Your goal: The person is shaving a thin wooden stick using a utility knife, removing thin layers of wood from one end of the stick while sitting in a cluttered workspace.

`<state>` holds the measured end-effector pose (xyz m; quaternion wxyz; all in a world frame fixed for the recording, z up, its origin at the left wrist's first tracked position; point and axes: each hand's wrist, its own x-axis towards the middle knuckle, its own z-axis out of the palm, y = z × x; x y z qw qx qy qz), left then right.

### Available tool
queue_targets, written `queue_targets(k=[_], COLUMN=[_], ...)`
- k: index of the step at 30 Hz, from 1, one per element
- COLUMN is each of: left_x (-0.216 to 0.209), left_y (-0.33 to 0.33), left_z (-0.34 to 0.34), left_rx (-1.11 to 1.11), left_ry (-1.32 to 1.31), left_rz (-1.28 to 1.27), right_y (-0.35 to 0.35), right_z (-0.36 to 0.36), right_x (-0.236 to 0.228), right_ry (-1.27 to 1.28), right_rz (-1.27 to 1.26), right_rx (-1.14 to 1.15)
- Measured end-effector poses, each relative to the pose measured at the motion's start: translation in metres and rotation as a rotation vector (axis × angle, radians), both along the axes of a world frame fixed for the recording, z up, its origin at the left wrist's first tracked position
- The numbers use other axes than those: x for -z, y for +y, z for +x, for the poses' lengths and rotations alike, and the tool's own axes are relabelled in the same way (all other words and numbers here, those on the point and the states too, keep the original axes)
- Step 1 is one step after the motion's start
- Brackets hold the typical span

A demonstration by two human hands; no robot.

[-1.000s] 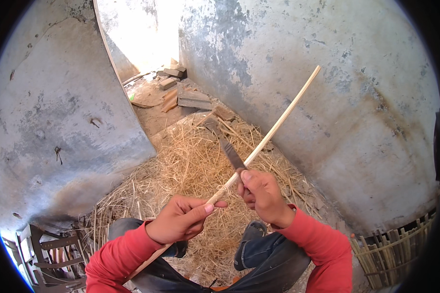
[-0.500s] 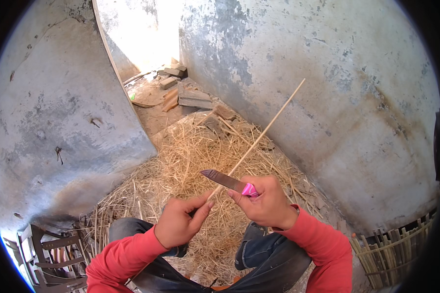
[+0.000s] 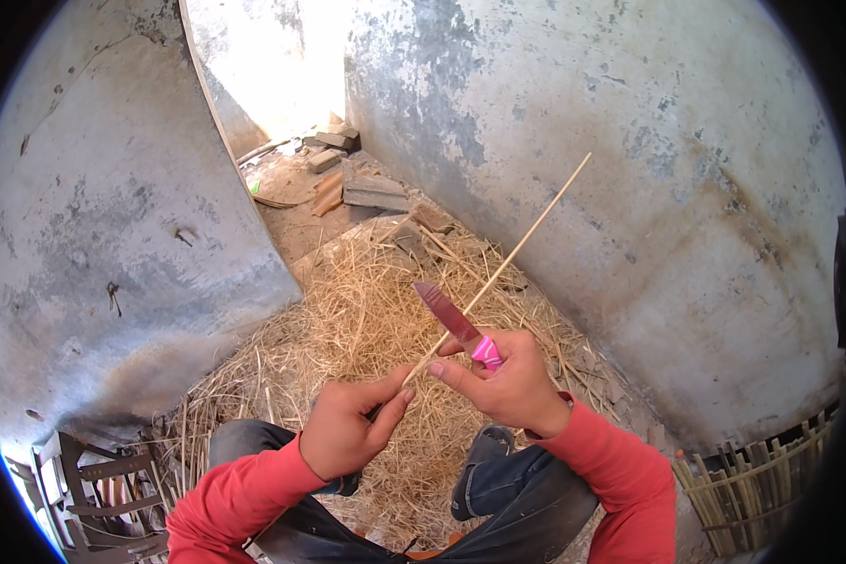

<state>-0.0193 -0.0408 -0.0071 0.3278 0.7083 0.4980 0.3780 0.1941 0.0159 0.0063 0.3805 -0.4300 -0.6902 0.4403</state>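
A long, thin pale stick [image 3: 526, 237], likely bamboo or wood, slants up and away to the right. My left hand [image 3: 352, 423] pinches its near end between thumb and fingers. My right hand [image 3: 509, 383] is closed round the pink handle of a knife [image 3: 448, 313], whose dark blade lies across the stick and points up to the left. The right thumb rests beside the stick, just below the blade. Part of the handle is hidden inside the right hand.
Straw-like shavings [image 3: 367, 310] cover the floor between and beyond my legs. Bricks [image 3: 374, 191] lie at the far corner near a bright doorway. Worn plaster walls [image 3: 611, 188] rise on both sides. A slatted basket [image 3: 757, 489] stands at lower right, a dark wooden chair-like frame [image 3: 113, 493] at lower left.
My right hand has shifted slightly up and right along the stick. The knife has turned, its tip now pointing more upward. The left hand keeps its grip, nearly unmoved.
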Motion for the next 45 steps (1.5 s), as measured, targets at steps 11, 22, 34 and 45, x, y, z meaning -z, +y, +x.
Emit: queue_targets(k=[11,22,34,45], left_x=[0.011,-0.009,-0.015,-0.016], left_y=[-0.002,-0.006,-0.004,-0.005], left_z=[-0.003,-0.014,-0.013,-0.006], left_rx=[0.055,0.277,0.356,0.350], left_ry=[0.146,-0.408,-0.387,-0.412], left_rz=[0.074,-0.595,-0.654,-0.589], right_y=[0.004,0.037,0.045,0.022], right_z=[-0.001,0.035,0.058,0.034], right_x=[0.012,0.008,-0.007,0.003], right_ry=[-0.001,0.378,0.743,0.275], right_rz=[0.034,0.012,-0.053,0.034], right_rx=[0.050,0.307,0.430,0.193])
